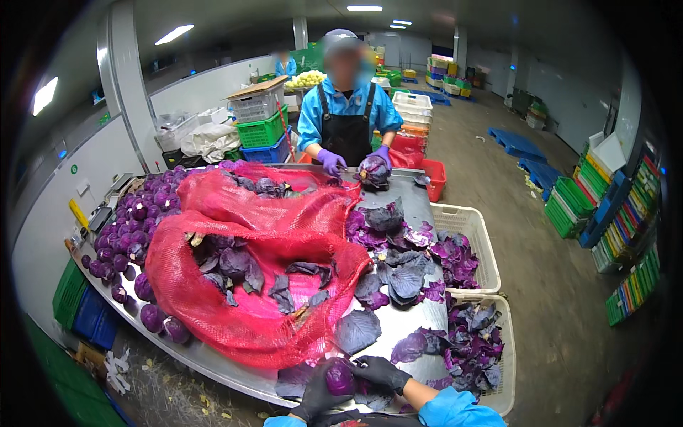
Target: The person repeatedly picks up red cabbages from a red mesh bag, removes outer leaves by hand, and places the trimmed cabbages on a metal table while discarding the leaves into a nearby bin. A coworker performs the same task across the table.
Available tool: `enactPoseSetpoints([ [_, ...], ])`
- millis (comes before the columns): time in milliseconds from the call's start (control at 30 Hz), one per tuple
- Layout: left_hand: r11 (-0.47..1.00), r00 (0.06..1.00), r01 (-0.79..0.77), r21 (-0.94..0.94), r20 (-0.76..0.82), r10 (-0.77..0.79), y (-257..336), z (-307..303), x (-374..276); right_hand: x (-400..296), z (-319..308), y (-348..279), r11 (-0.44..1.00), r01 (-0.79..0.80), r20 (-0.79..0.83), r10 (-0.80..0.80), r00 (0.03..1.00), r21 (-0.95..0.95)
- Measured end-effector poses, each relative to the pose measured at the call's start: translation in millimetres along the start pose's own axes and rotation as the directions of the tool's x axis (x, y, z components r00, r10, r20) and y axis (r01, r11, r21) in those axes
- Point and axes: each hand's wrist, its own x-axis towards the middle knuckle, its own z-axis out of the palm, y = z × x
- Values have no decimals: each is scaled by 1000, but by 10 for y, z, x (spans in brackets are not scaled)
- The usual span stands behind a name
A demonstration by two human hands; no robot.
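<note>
My left hand [319,394], in a black glove, holds a peeled purple cabbage head [340,377] near the table's front edge. At the head's right side is my right hand [382,373], also black-gloved, with its fingers bent. A thin pale thing shows by its fingertips, too small to identify. Dark loose cabbage leaves [358,331] lie just beyond both hands on the metal table [413,318]. Left of them, an open red mesh sack [256,341] spreads over the tabletop, with dark-leaved cabbage [235,264] and loose leaves inside.
Many trimmed cabbages [155,200] cover the table's left side. Two white crates, one nearer [509,352] and one farther [488,251], hold leaves along the right edge. Across the table, a co-worker [349,117] in purple gloves holds a cabbage [373,172]. Stacked crates [624,235] stand at far right.
</note>
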Motion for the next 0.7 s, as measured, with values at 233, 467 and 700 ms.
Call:
enactPoseSetpoints([
  [233,990,1000,-22,141,6,21,5,30,-12,192,-19,152,986,114,131,-98,987,-121],
  [467,994,998,-45,105,59,39,-6,50,19,102,-4,110,966,33,40,-24,999,-256],
  [700,994,989,98,45,-113,-92,-108,203,-113,-127,91,111,997,-69,-30,68,997,-24],
])
